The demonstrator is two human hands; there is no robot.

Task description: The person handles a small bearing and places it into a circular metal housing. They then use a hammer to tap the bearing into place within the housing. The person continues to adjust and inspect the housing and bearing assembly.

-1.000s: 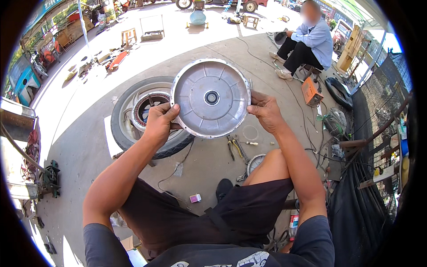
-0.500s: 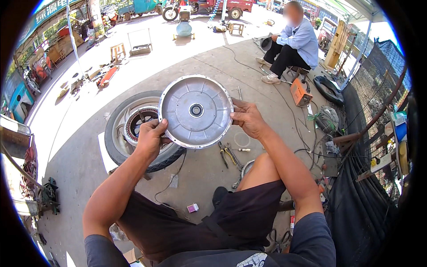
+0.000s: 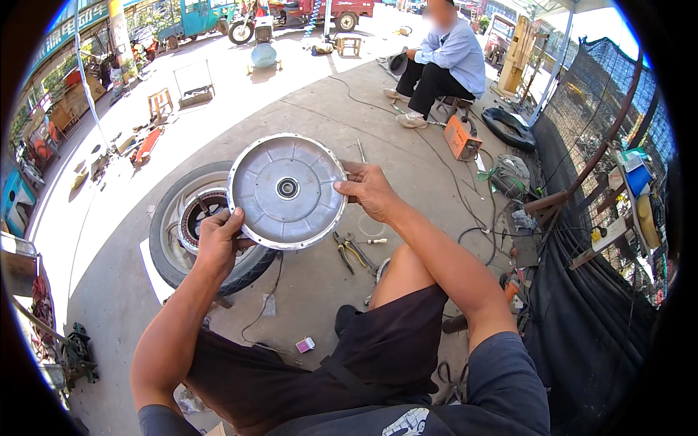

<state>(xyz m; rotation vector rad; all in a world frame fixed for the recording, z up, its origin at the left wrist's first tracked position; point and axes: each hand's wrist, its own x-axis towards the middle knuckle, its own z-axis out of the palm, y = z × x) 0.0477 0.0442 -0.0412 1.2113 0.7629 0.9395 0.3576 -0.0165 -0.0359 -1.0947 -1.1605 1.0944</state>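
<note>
Between my hands is a round metal hub motor cover, its ribbed inner face and central bearing turned up toward me. My left hand pinches the lower left rim, thumb on top. At the right rim, the thumb and fingers of my right hand are closed on the edge. Below and to the left lies a wheel with a black tyre, partly hidden by the cover and my left hand. A ring-shaped motor stator with copper-coloured windings shows in the wheel's middle.
Pliers lie on the ground right of the wheel. A small pink-and-white box is near my foot. Another person sits at the back right beside an orange machine. Cables cross the floor; a loose tyre lies farther right.
The whole view has shifted, so the surroundings sit farther left. Both hands still hold the cover, which appears slightly lower and a little farther left over the wheel.
</note>
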